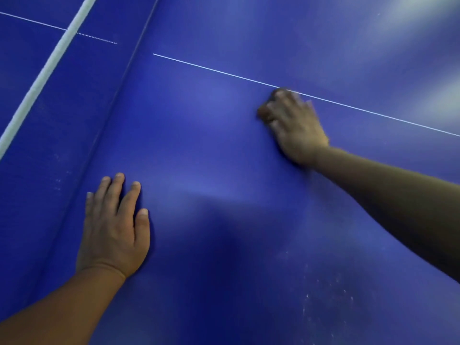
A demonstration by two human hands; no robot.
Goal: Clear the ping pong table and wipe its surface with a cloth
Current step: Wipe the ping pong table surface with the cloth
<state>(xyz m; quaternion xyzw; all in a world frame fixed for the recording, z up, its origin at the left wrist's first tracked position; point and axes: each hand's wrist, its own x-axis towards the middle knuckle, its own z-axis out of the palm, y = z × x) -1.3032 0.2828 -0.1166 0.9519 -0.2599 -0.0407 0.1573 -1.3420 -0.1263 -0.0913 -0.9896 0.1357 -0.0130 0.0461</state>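
My left hand point(113, 225) lies flat on the blue ping pong table point(211, 195), fingers straight and spread, palm down, just beside the net point(47, 68) with its white top band. My right hand point(295, 125) is out ahead, well apart from the left, blurred, fingers curled over a dark cloth point(265, 110) and pressing it to the surface. Only a small bunch of the cloth peeks out past my fingertips. It sits right against the thin white centre line point(373, 113). Pale dusty specks point(323, 295) dot the table below my right forearm.
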